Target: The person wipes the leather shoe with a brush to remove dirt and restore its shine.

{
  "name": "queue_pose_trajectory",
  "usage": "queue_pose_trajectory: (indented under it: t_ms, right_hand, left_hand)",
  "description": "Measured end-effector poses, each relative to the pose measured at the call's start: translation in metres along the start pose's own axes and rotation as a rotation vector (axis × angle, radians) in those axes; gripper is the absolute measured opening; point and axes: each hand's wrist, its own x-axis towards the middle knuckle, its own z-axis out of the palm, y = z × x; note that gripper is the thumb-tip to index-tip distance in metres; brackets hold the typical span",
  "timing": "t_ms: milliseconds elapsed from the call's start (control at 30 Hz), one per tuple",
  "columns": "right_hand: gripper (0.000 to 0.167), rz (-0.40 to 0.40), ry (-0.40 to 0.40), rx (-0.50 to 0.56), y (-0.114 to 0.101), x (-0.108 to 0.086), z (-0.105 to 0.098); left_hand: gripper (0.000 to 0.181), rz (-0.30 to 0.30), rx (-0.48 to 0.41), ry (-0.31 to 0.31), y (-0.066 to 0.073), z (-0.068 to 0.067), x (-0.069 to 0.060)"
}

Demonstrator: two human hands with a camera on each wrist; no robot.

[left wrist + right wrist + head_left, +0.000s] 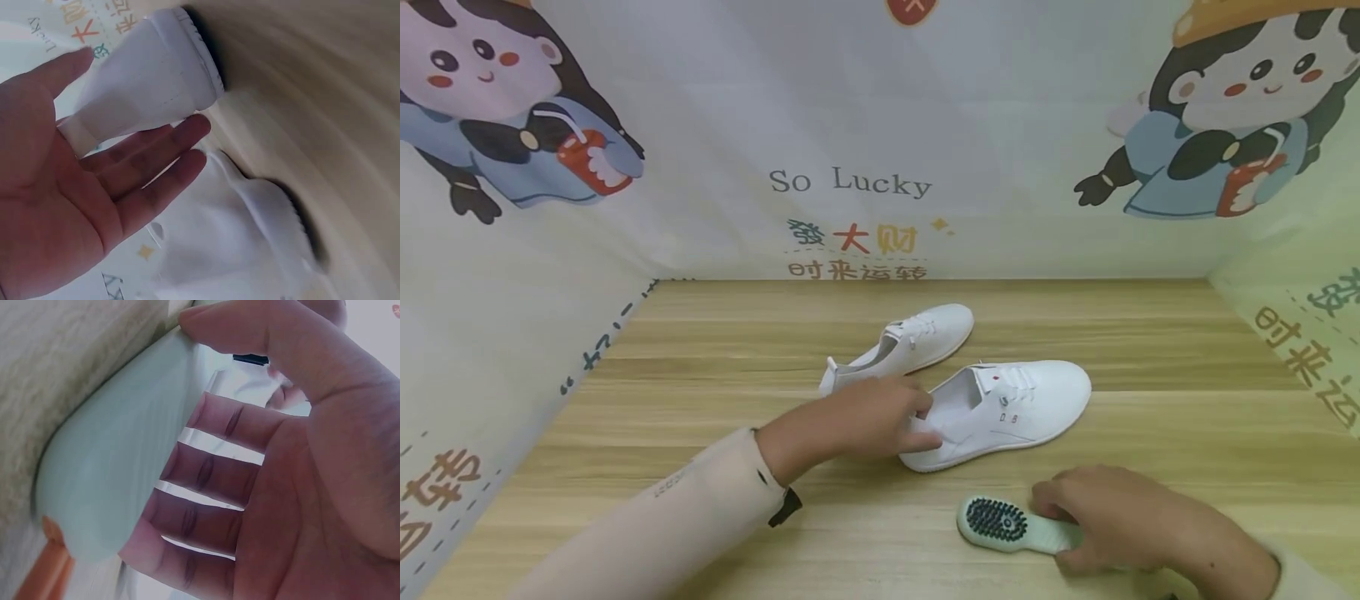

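Only the right wrist view shows an orange strap (pixel 45 573); our right hand (pixel 1116 517) pinches a scrub brush (pixel 1013 527), our left hand (pixel 871 419) spreads by a white sneaker (pixel 1026 408).

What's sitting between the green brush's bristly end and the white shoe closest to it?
Nothing: in the head view, only a bare strip of wooden surface separates the brush from the nearer shoe.
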Motion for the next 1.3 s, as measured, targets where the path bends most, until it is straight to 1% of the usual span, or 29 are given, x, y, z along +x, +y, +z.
queue_pose_trajectory:
  t_ms: [67, 167, 267, 400, 467, 600, 667, 800, 900, 1000, 1067, 1100, 1167, 1233, 1300]
  right_hand:
    - [0.031, -0.009, 0.0, -0.002, -0.001, -0.001, 0.002]
    - [0.031, -0.019, 0.004, -0.015, -0.002, -0.003, 0.003]
    - [0.031, -0.013, -0.006, -0.005, -0.003, -0.003, 0.004]
    - [0.03, 0.001, -0.031, 0.044, -0.005, -0.003, 0.005]
    - [0.03, -0.016, -0.036, 0.061, -0.005, -0.004, 0.006]
    - [0.029, -0.071, -0.014, 0.046, -0.006, -0.005, 0.01]
    - [0.029, -0.092, 0.0, 0.035, -0.007, -0.005, 0.011]
    - [0.03, -0.145, 0.036, 0.033, -0.007, -0.004, 0.011]
    - [0.03, -0.217, 0.07, 0.039, -0.008, -0.003, 0.009]
    - [0.026, -0.273, 0.073, 0.046, -0.009, -0.001, 0.005]
    - [0.02, -0.276, 0.061, 0.051, -0.01, 0.001, 0.002]
    - [0.02, -0.268, 0.05, 0.052, -0.011, 0.001, 0.001]
    - [0.027, -0.254, 0.032, 0.055, -0.014, 0.001, -0.002]
    - [0.034, -0.253, 0.032, 0.056, -0.016, 0.0, -0.005]
    - [0.037, -0.281, 0.058, 0.049, -0.018, -0.001, -0.008]
  left_hand:
    - [0.038, 0.01, -0.033, 0.002, -0.004, 0.002, -0.008]
    - [0.043, 0.017, -0.068, 0.03, -0.01, 0.006, -0.017]
    - [0.048, 0.008, -0.062, 0.072, -0.013, 0.01, -0.025]
    - [0.05, 0.008, -0.046, 0.118, -0.014, 0.015, -0.033]
    - [0.049, 0.028, -0.058, 0.135, -0.015, 0.017, -0.036]
    - [0.048, 0.074, -0.102, 0.146, -0.018, 0.019, -0.042]
    - [0.047, 0.087, -0.136, 0.135, -0.021, 0.018, -0.045]
    - [0.046, 0.089, -0.181, 0.105, -0.028, 0.015, -0.052]
    - [0.045, 0.084, -0.212, 0.074, -0.032, 0.012, -0.057]
    - [0.043, 0.067, -0.275, 0.034, -0.037, 0.01, -0.061]
    - [0.042, 0.064, -0.329, 0.009, -0.041, 0.009, -0.063]
    - [0.041, 0.056, -0.356, -0.006, -0.043, 0.008, -0.064]
    - [0.039, 0.059, -0.418, -0.032, -0.047, 0.009, -0.065]
    - [0.037, 0.067, -0.472, -0.057, -0.05, 0.01, -0.065]
    - [0.037, 0.073, -0.518, -0.074, -0.053, 0.011, -0.065]
